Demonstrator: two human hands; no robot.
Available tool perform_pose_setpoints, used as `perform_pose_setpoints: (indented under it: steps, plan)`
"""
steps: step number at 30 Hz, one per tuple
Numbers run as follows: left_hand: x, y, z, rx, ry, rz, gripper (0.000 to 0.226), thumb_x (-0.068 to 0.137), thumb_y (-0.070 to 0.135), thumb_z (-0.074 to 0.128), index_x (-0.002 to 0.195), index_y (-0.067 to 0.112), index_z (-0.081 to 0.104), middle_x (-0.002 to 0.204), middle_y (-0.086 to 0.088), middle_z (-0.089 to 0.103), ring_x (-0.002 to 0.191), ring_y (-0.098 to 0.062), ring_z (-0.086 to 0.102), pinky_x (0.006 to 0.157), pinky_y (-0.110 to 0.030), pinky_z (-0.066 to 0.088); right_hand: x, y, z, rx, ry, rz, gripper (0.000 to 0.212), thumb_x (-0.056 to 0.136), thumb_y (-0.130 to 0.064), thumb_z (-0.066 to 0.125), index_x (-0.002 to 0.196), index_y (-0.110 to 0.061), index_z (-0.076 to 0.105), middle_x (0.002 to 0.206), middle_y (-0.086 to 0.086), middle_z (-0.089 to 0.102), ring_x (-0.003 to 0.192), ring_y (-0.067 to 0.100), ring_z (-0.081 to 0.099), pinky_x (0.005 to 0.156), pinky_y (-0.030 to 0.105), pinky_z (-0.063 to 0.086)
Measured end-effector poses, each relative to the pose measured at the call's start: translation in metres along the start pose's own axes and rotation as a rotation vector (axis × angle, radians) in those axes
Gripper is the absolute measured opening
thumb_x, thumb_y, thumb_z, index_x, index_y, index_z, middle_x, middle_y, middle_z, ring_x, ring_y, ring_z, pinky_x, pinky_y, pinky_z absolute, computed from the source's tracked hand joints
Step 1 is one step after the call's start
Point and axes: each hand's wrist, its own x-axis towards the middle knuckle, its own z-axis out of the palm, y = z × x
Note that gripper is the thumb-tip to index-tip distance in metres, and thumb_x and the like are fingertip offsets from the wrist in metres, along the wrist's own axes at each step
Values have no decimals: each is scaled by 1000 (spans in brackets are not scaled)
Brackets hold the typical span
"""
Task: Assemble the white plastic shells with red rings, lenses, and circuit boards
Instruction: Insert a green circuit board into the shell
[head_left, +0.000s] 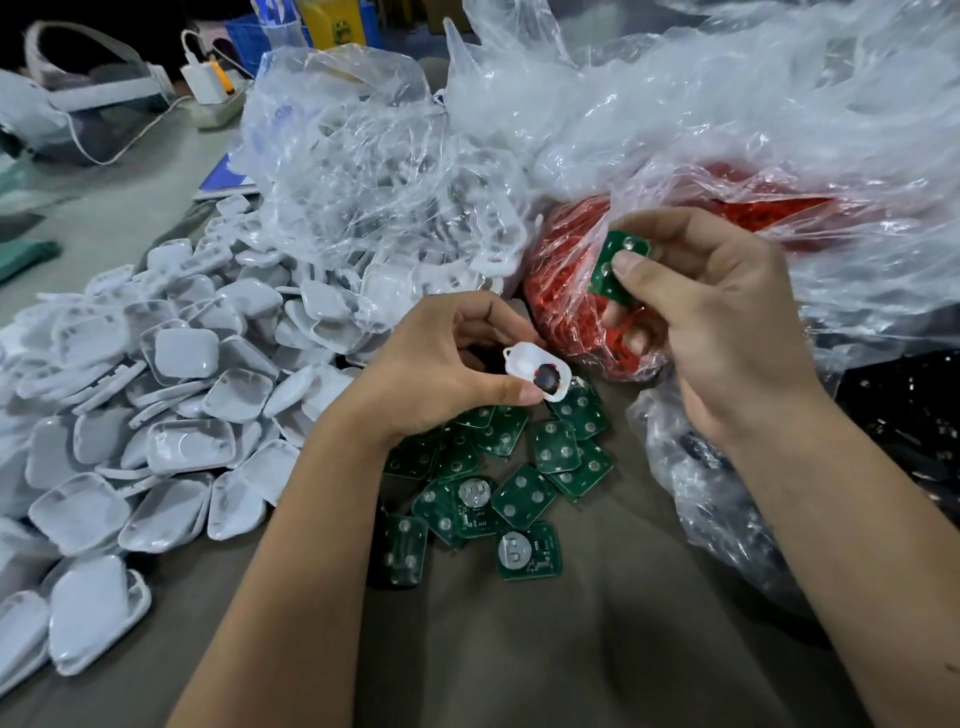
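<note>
The one camera is sitting on my head, looking forward and down over my forearms at the table (519, 649). It is hanging close above my hands (wide-angle, so the edges are bending), taking in the far clutter too.

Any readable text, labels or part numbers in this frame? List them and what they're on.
None legible.
Circuit boards on the table: faint white markings, too small to read.
Yellow container at the back: dark printed mark, blurred.
Circuit board in the right hand: no text visible.
</note>
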Motion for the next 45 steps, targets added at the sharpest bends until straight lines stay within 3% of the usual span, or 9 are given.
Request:
perform_pose_setpoints:
  steps: [4,8,11,18,28,34,37,41,45]
  plan:
    - [1,0,-1,46,19,9,43,66,15,97,104,21,78,99,7,79,95,-11,74,86,-31,57,-3,0,5,-48,-49,-40,20,91,1,74,104,-14,79,85,11,77,63,4,65,51,10,45]
    - [2,3,0,0,159,103,33,71,25,94,101,20,80,98,6,79,95,-12,75,86,-32,60,-3,2,6,-77,-51,-28,20,89,1,76,89,-19,74,77,7,76,61,15,67,51,20,48]
    - [3,7,9,-75,211,97,22,77,24,90,95,17,80,88,1,78,87,-17,76,76,-32,61,-3,2,6,-72,-61,-26,17,89,2,76,89,-14,70,73,5,74,61,19,69,51,24,51]
    - [3,16,27,-260,231,66,6,87,3,80,88,0,75,77,-21,72,61,-15,71,52,-21,52,-3,3,6,-100,-77,-54,15,90,3,75,93,-10,70,76,7,75,63,20,72,54,24,55]
    - [3,16,28,-284,239,8,11,85,5,80,79,10,73,73,-8,71,64,-21,70,54,-28,54,-2,7,7,-203,-79,-97,16,90,0,76,100,-12,77,79,5,77,63,17,73,56,21,55]
    - [2,18,29,-327,243,18,13,88,10,78,78,6,71,79,-24,69,62,-22,68,53,-29,54,-4,7,7,-218,-78,-100,14,90,-1,77,100,-11,76,80,6,77,64,18,74,56,22,56]
    - [3,19,30,-245,288,42,17,89,9,79,77,6,69,75,-22,69,58,-18,66,48,-27,51,-4,7,8,-217,-87,-93,13,89,-1,78,99,-10,76,80,7,77,64,20,74,56,25,56]
    - [3,21,30,-142,296,81,20,88,9,80,74,4,67,63,-9,63,56,-17,58,54,-43,56,-5,7,8,-239,-66,-93,8,88,-5,80,93,-9,76,76,5,77,60,19,74,53,22,55]
    - [2,25,32,-93,326,107,21,87,6,80,74,-1,65,72,-22,66,65,-38,63,59,-54,55,-6,7,10,-279,-50,-80,7,87,-7,82,90,-9,76,72,4,76,57,17,74,51,19,54]
